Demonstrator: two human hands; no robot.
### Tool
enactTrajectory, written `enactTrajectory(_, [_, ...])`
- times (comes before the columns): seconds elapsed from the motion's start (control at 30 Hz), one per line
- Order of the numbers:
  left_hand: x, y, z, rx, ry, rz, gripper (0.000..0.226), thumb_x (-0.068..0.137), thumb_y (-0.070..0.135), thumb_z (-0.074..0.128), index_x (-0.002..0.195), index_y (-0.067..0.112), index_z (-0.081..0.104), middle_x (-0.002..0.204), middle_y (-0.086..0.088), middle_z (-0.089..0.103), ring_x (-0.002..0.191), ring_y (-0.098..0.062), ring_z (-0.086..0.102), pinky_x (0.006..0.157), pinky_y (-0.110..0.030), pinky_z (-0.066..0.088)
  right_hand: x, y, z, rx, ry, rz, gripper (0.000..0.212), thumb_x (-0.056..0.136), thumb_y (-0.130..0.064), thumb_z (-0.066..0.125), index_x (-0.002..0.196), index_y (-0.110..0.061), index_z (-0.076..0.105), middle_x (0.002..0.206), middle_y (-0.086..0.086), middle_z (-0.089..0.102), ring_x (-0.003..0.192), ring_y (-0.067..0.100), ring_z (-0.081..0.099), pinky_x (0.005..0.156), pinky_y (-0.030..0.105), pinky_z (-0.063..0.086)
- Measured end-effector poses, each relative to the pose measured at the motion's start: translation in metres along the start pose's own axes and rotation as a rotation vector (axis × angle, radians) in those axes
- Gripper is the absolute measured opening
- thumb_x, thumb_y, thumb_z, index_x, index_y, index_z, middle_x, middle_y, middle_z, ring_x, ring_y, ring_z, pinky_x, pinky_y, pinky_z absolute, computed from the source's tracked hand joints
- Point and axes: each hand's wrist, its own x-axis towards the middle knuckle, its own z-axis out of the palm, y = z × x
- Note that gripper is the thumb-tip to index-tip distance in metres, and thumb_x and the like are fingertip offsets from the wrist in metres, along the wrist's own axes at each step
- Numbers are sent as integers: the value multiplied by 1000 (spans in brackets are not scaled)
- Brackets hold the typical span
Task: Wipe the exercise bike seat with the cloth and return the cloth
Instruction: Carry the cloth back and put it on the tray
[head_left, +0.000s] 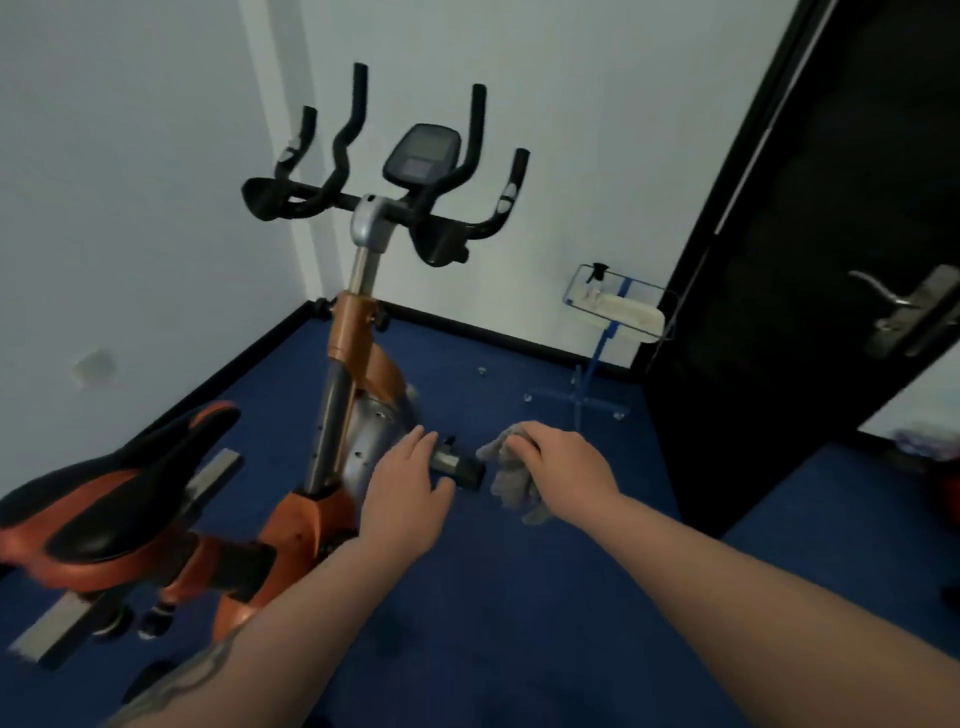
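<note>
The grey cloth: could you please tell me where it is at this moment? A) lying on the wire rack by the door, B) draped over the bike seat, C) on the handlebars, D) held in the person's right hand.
D: the grey cloth hangs bunched from the right hand, away from the seat.

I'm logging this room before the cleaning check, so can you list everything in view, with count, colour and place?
Exercise bike: one, orange and silver frame, left of centre on the carpet.
Seat: one, black and orange, lower left.
Handlebars: one set, black, top centre.
Console: one, dark grey, above the handlebars.
Small stand: one, blue frame with a clear tray holding pale items, by the far wall at right.
Door: one, black with a metal handle, right.
Carpet: blue, covering the floor.
Walls: white.
Cloth: one, grey, bunched in the right hand.
Left hand: empty, fingers extended, centre.
Right hand: closed on the cloth, right of centre.
</note>
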Motion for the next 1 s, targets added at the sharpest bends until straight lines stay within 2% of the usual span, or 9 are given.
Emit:
enactTrajectory(0.13, [34,79,42,17,-38,93,59,91,29,50,146,18,29,157,0,22,143,-19,23,117,-37,24,-2,69,-58,-1,55,70,25,100,-42,36,98,-38,61,90,-10,67,78,11,62,66,36,53])
enactTrajectory(0.3, [74,167,87,83,-69,194,60,93,31,47,147,17,25,158,-1,20,144,-22,22,117,-38,22,4,151,-122,-68,118,118,27,101,-42,35,105,-34,60,93,-5,67,80,15,61,66,37,50])
enactTrajectory(0.5, [114,243,115,120,-102,273,60,94,30,45,148,17,24,158,-2,19,144,-23,22,118,-37,21,13,215,-183,-67,208,222,28,100,-41,35,103,-31,61,94,-2,67,82,18,62,68,39,52])
enactTrajectory(0.73, [187,287,138,204,-144,347,59,95,30,43,148,16,22,158,-2,18,144,-23,20,118,-36,18,62,261,-220,-47,272,280,30,100,-42,34,100,-31,61,91,-3,66,79,17,60,63,36,48])
enactTrajectory(0.87, [244,299,149,210,-152,371,60,94,29,43,148,16,21,158,-4,19,144,-24,19,119,-37,17,107,280,-235,-39,286,318,30,101,-41,33,101,-31,61,87,-5,61,73,14,56,55,31,38])
enactTrajectory(1.0, [304,306,160,208,-172,390,60,93,30,43,148,16,23,157,-3,22,143,-25,22,117,-38,20,156,295,-245,-23,290,371,28,100,-40,34,97,-32,61,84,-5,62,68,11,57,52,29,39])
